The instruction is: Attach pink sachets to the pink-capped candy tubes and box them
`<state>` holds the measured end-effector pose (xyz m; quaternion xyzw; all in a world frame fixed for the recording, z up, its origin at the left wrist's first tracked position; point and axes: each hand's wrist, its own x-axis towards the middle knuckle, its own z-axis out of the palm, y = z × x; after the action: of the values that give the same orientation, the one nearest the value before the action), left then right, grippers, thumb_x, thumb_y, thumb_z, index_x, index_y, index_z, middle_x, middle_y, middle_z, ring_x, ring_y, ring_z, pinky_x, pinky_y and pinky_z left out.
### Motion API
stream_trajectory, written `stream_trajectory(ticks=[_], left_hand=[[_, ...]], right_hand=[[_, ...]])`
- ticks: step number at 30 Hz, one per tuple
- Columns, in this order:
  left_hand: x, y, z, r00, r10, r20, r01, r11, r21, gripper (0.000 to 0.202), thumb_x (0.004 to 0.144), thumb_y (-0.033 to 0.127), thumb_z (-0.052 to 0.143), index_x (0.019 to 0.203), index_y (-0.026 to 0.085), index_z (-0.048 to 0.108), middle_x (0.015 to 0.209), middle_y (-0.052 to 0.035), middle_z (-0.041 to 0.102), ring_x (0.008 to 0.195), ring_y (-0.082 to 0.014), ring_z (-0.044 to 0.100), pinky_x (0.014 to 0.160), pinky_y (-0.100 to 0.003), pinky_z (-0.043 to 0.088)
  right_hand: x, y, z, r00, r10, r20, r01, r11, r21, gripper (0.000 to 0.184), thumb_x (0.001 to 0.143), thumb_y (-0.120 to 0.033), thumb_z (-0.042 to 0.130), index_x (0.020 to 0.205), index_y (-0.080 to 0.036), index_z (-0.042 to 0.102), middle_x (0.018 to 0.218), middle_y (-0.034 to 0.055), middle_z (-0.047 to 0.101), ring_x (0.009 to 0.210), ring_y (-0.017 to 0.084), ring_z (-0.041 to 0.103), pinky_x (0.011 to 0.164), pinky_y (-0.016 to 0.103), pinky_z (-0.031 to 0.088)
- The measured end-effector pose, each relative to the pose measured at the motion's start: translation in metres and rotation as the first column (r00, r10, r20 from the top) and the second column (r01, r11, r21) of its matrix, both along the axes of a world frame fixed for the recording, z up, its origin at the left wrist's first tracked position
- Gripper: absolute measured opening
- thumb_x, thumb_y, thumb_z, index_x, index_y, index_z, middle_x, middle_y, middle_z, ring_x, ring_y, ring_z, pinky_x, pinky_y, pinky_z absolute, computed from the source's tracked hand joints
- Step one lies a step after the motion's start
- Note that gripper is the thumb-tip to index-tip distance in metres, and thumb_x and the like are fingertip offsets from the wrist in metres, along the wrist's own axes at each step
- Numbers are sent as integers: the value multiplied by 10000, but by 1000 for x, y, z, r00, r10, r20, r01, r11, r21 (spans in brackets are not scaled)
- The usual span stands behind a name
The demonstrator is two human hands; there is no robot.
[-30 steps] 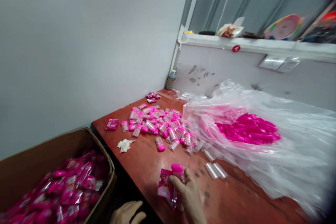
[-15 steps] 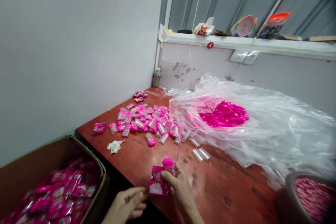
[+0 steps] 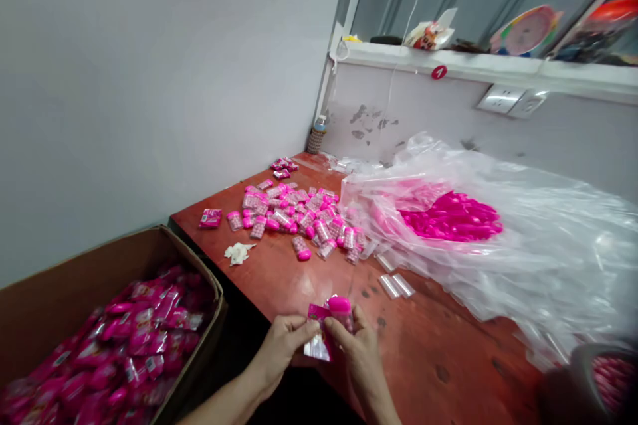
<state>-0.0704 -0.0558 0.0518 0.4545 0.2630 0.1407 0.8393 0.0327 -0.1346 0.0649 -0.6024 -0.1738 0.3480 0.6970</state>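
Both my hands meet at the near edge of the red-brown table [image 3: 428, 358]. My right hand [image 3: 359, 353] is closed round a small clear bottle with a pink cap [image 3: 341, 309]. My left hand [image 3: 283, 348] pinches the edge of a small pink printed packet [image 3: 317, 340] that sits against the bottle. A heap of several similar pink-capped bottles [image 3: 299, 216] lies farther back on the table. To my left stands a cardboard box [image 3: 100, 265] filled with pink packets [image 3: 134, 345].
A large clear plastic bag [image 3: 523, 259] holding pink caps [image 3: 451, 224] covers the table's right side. Clear empty tubes [image 3: 395, 285] lie near it. A crumpled white scrap [image 3: 238, 253] and a lone pink packet [image 3: 210, 218] lie at left. A round bowl [image 3: 593, 378] sits at bottom right.
My left hand has come up from the table's edge and taken hold of the pink packet beside the bottle. The view has swung slightly.
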Motion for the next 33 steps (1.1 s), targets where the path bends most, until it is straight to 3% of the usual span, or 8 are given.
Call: stream_trajectory(ticks=[4, 8, 16, 23, 27, 30, 31, 33], left_hand=[[3, 6, -2, 998, 8, -70, -5, 999, 45, 358, 644, 426, 649, 739, 81, 660, 668, -67, 635, 605, -145, 592, 624, -298, 490], [6, 11, -8, 993, 57, -102, -51, 997, 64, 343, 610, 411, 680, 661, 72, 654, 560, -50, 617, 511, -131, 569, 587, -291, 483], [11, 10, -12, 969, 179, -168, -195, 977, -83, 347, 550, 414, 720, 598, 82, 631, 515, -40, 602, 448, -119, 543, 492, -265, 464], [19, -17, -9, 981, 157, -112, -163, 985, -51, 334, 493, 375, 754, 600, 75, 652, 514, -28, 598, 444, -100, 513, 497, -235, 426], [1, -20, -17, 980, 99, -172, -121, 985, -122, 427, 509, 491, 704, 654, 91, 662, 552, -38, 604, 438, -112, 514, 465, -255, 434], [-30, -11, -25, 962, 95, -255, -50, 983, 176, 476, 592, 585, 598, 638, 117, 669, 565, -51, 622, 511, -148, 566, 534, -268, 446], [-41, -7, -28, 948, 113, -297, -7, 942, 336, 489, 630, 601, 553, 633, 127, 675, 583, -60, 636, 554, -164, 584, 576, -273, 446], [-62, 0, -40, 908, 191, -374, 83, 790, 607, 518, 695, 614, 468, 684, 146, 691, 681, -83, 671, 666, -198, 608, 675, -290, 435]], right_hand=[[0, 0, 6, 996, 31, 84, -28, 999, -40, 228, 635, -240, 679, 810, -170, 551, 628, -36, 558, 565, 117, 507, 538, 222, 413], [6, -5, -3, 998, 5, 70, -4, 1000, -9, 221, 711, -302, 630, 869, -180, 536, 668, -26, 565, 566, 115, 519, 525, 226, 424], [-3, -36, -20, 1000, 21, -2, -21, 998, -64, 235, 787, -422, 522, 805, -188, 533, 664, 1, 609, 468, 102, 528, 415, 205, 397], [6, -21, -9, 986, -56, -159, 47, 997, -62, 329, 531, -245, 761, 803, -180, 587, 672, -8, 632, 570, 141, 586, 571, 272, 482], [3, -18, -14, 995, -43, -94, 24, 981, -193, 368, 449, -202, 797, 756, -170, 597, 605, -9, 613, 506, 146, 571, 474, 252, 473], [-2, -20, -23, 999, 14, -29, -22, 959, -283, 362, 461, -199, 795, 765, -171, 600, 552, -12, 592, 429, 147, 530, 363, 245, 422], [-3, -20, -25, 999, 27, -20, -32, 956, -292, 348, 466, -201, 794, 754, -172, 600, 530, -15, 580, 408, 144, 516, 338, 244, 408], [-5, -18, -30, 1000, 20, -15, -23, 966, -256, 326, 466, -199, 795, 724, -179, 597, 506, -28, 554, 391, 132, 499, 327, 239, 411]])
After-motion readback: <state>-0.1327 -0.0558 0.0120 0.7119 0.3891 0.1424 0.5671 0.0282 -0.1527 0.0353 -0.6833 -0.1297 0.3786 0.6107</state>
